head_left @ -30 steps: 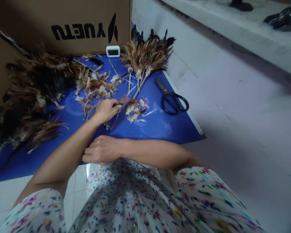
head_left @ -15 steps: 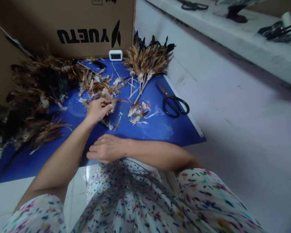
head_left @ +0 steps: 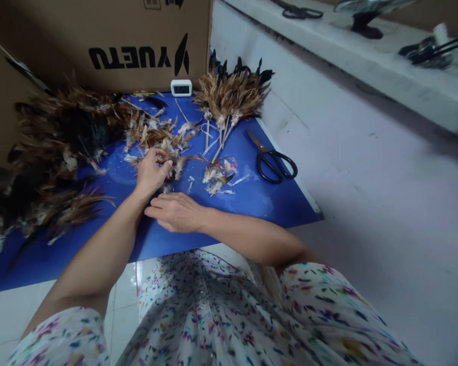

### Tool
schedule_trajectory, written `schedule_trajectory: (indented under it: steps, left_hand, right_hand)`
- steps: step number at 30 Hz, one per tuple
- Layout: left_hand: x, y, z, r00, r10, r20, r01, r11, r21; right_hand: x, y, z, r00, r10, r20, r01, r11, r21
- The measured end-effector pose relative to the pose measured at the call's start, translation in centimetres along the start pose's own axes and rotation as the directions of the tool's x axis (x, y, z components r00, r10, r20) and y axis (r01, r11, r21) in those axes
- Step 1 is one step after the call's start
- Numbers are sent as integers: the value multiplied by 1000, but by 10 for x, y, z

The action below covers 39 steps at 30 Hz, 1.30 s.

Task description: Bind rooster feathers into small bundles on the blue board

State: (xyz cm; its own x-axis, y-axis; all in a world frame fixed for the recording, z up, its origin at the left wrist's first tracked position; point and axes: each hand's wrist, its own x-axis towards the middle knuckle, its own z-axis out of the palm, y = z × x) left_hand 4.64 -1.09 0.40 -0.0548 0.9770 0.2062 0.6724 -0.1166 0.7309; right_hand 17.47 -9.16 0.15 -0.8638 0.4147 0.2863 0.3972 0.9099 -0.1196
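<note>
My left hand (head_left: 151, 171) rests on the blue mat (head_left: 252, 195) with its fingers curled around a small clump of brown and white feathers (head_left: 174, 163). Just below it, my right hand (head_left: 174, 211) lies flat on the mat, fingers stretched out to the left and holding nothing. A heap of loose feathers (head_left: 152, 129) spreads above my left hand. A small pile of feather scraps (head_left: 217, 175) lies to the right of it.
A bundle of feathers tied on thin sticks (head_left: 229, 94) lies at the back of the mat. Black scissors (head_left: 273, 160) sit near the right edge. A big dark feather mass (head_left: 41, 147) fills the left. A cardboard box (head_left: 99, 40) and a small white clock (head_left: 181, 87) stand behind.
My left hand drew back leftward from the scrap pile to the loose feathers. My right hand moved up from my lap edge onto the mat, close under the left hand.
</note>
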Motion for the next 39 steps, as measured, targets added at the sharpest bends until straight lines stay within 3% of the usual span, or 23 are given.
schedule_trajectory:
  steps: [8, 14, 21, 27, 32, 35, 39]
  left_hand:
    - [3, -1, -5, 987, 59, -150, -53, 997, 48]
    - [7, -9, -3, 972, 62, -225, -73, 996, -43]
    - [9, -10, -3, 977, 76, -202, -92, 993, -74]
    - [15, -17, -9, 912, 126, -391, -116, 992, 50]
    - [19, -23, -10, 881, 110, -459, -107, 994, 32]
    - [20, -22, -11, 882, 56, -467, -77, 997, -26]
    - [21, -21, -14, 892, -72, -447, 13, 991, -135]
  right_hand:
    - [-1, 29, -3, 979, 192, -68, -190, 981, 28]
    - [-5, 40, -10, 948, 265, -174, -245, 961, 132]
    - [-7, 47, -11, 925, 284, -251, -245, 953, 176]
    - [-8, 48, -13, 908, 282, -309, -232, 954, 189]
    - [-10, 50, -16, 912, 274, -305, -224, 956, 188]
    - [-12, 53, -22, 885, 267, -382, -214, 961, 176]
    - [-18, 62, -37, 804, 305, -511, -224, 951, 215]
